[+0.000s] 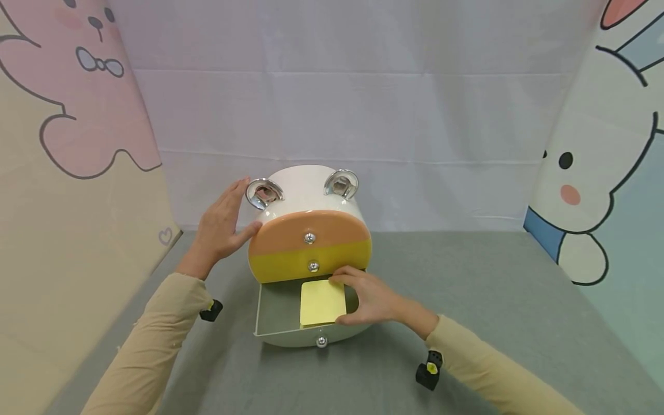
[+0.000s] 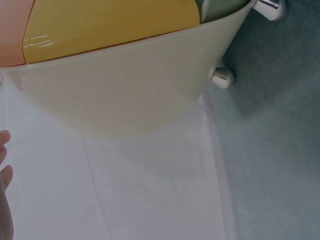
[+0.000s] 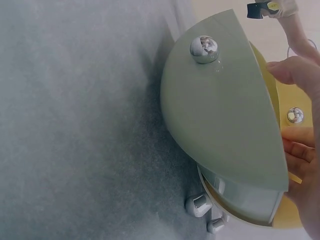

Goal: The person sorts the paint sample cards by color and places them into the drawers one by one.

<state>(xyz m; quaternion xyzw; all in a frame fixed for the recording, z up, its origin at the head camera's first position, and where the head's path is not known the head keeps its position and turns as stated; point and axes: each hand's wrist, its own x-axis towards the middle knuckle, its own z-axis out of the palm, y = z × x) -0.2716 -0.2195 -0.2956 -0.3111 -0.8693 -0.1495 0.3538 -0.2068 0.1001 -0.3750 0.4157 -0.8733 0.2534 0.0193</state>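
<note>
A small frog-shaped chest of drawers [image 1: 301, 181], white on top with two chrome ring ears, stands on the grey table. Its orange and yellow drawer fronts are closed, while the sage-green bottom drawer [image 3: 220, 110] is pulled out. Within that drawer lies a pale yellow notepad [image 1: 321, 302], with rounded corners. My right hand [image 1: 370, 297] reaches over the drawer's right side and pinches the notepad by its right edge, thumb near the front and fingers near the back. Straight-fingered, my left hand [image 1: 220, 225] rests against the chest's upper left side, beside the left ear.
Grey cloth covers the table [image 1: 467, 300] on both sides of the chest. A white curtain [image 1: 389, 115] hangs behind. Printed cartoon panels flank the table, a pink animal [image 1: 98, 115] on the left and a white rabbit [image 1: 586, 173] on the right.
</note>
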